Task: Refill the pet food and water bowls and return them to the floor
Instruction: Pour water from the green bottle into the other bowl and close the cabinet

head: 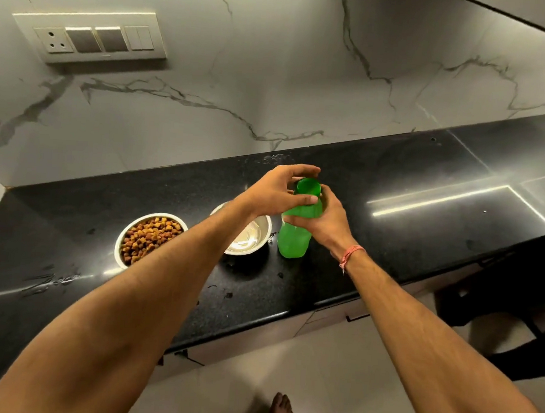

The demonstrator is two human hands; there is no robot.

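A green plastic bottle [293,236] stands upright on the black counter [392,221]. My right hand [323,222] grips its upper body. My left hand [280,192] curls over the top, fingers and thumb around the green cap [308,187]. Left of the bottle sits a steel bowl [253,234] that holds some clear water, partly hidden by my left forearm. Further left, a second steel bowl [148,236] is full of brown kibble.
A marble-patterned wall with a switch and socket plate [92,37] rises behind the counter. Water drops spot the counter near the bowls. Pale floor tiles [317,370] lie below, my bare foot [281,411] at the bottom edge. A dark chair [499,306] stands at right.
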